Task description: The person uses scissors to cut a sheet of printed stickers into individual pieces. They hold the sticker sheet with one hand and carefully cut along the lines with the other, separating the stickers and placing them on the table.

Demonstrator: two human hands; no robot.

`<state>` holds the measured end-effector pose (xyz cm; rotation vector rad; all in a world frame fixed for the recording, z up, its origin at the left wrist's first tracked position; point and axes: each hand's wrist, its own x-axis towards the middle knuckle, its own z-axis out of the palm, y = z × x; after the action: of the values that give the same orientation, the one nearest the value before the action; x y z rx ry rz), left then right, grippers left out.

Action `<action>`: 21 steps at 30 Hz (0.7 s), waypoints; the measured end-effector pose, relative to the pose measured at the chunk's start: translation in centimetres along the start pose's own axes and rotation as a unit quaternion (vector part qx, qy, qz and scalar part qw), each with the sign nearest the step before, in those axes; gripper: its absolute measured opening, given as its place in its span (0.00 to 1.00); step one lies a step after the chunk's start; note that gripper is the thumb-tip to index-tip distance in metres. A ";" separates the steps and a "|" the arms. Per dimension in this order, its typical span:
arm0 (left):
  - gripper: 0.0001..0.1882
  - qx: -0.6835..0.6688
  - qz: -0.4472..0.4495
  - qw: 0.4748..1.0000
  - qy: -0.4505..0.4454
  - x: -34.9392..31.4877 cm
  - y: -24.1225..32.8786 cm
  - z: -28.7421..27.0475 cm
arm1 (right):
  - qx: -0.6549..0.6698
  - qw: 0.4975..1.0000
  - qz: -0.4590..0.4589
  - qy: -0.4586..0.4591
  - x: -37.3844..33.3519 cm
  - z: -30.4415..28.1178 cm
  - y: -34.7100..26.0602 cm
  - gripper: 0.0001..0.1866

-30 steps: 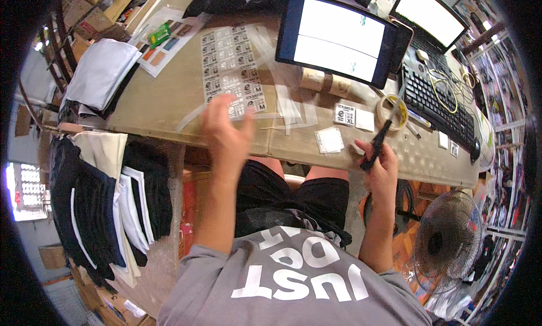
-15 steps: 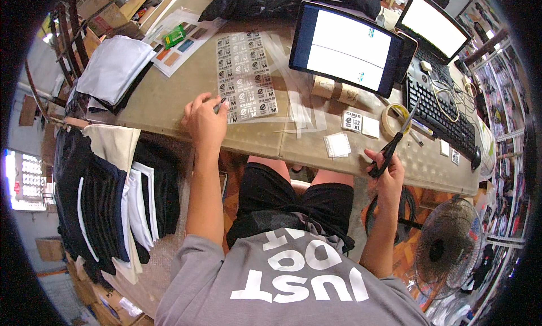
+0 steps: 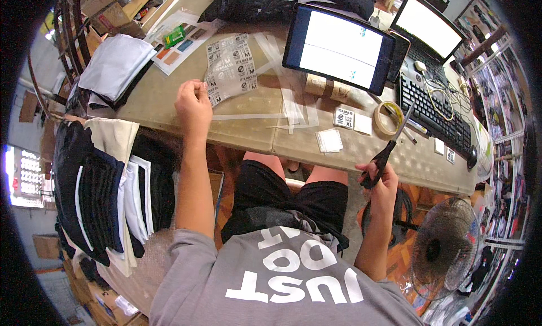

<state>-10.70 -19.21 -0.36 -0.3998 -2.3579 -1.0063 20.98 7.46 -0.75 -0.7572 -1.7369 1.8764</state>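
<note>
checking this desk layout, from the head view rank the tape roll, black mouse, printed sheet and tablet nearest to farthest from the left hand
From the left hand:
1. Printed sheet: held in it, extending up and right.
2. Tablet: well to the right, higher in view.
3. Tape roll: farther right, below the tablet.
4. Black mouse: farthest right.
</note>
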 end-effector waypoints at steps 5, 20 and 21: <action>0.10 -0.232 -0.199 0.949 -0.072 -1.1 1.0 -1.6 | 0.025 0.989 0.055 -0.132 -2.7 2.2 -1.0 0.07; 0.11 -0.381 -0.337 0.853 -0.118 -10.3 0.6 -4.7 | -0.012 0.866 0.207 -0.455 -7.5 12.6 2.0 0.26; 0.12 -0.380 -0.345 0.848 -0.128 -10.3 0.5 -4.9 | -0.004 0.869 0.217 -0.445 -7.3 13.2 1.9 0.26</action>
<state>-0.33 -23.08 -3.31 0.0844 -2.2551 -2.3782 17.51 -7.28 -1.44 -0.2729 -2.2067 2.8301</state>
